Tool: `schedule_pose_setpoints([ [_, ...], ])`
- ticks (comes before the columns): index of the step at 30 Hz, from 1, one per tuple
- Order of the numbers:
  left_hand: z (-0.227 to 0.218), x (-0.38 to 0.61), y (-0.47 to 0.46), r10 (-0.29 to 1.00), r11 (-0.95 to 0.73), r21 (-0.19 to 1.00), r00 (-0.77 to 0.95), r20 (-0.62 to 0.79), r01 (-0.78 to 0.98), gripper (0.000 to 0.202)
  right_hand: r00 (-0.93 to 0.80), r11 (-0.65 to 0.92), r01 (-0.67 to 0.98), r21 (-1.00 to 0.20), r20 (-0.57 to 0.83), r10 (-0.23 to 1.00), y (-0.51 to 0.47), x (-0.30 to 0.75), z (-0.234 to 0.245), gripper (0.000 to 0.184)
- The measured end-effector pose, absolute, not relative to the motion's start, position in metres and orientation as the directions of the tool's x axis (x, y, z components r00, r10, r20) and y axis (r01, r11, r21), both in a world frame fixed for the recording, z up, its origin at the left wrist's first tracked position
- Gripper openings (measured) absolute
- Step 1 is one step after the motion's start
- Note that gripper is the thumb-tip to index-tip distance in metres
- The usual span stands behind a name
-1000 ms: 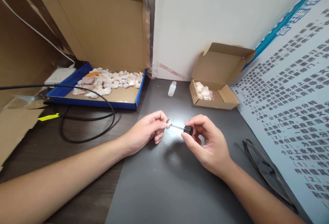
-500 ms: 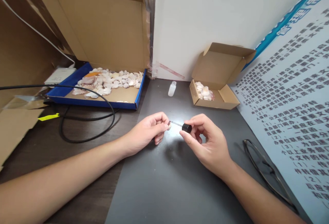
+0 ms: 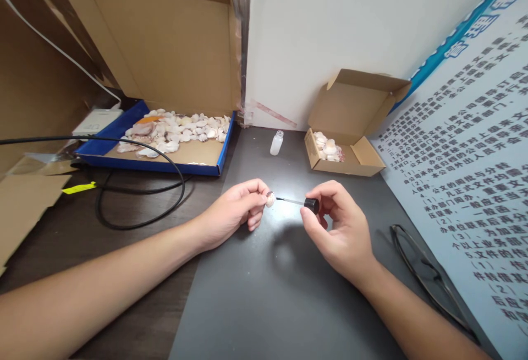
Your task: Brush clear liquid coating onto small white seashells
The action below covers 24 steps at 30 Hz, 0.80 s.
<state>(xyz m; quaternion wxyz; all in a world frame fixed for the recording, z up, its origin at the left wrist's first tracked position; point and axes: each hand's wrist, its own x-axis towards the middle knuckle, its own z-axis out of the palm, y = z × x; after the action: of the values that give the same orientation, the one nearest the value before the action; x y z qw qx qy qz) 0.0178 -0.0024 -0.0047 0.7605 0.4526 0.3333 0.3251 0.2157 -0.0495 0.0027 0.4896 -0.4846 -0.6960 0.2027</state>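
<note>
Between thumb and fingers, my left hand pinches a small pale seashell with brownish marks. My right hand grips the black cap of a brush applicator. Its thin stem points left, and the dark bristle tip sits just right of the shell, a small gap apart. Farther back on the grey mat stands a small uncapped bottle, whitish in its lower part and clear at the neck.
At the back left, a blue-edged cardboard box holds many shells. A smaller open carton with shells stands back right. A black cable loops at left; glasses lie at right beside a printed sheet.
My right hand has moved right with the brush applicator, and its tip has come away from the shell. The shell now shows more fully in my left hand.
</note>
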Motion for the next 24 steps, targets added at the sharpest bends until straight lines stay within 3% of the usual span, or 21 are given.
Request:
schedule_pose_setpoints([
  [5, -0.0064, 0.0176, -0.0022, 0.792, 0.374, 0.906, 0.577, -0.201, -0.198, 0.016, -0.086, 0.509, 0.423, -0.75, 0.526, 0.846, -0.0504, 0.2162, 0.0032, 0.019],
  [24, -0.0051, 0.0171, -0.0025, 0.794, 0.387, 0.901, 0.568, -0.218, -0.196, 0.014, -0.07, 0.475, 0.466, -0.746, 0.504, 0.861, -0.047, 0.2166, 0.0021, 0.02],
])
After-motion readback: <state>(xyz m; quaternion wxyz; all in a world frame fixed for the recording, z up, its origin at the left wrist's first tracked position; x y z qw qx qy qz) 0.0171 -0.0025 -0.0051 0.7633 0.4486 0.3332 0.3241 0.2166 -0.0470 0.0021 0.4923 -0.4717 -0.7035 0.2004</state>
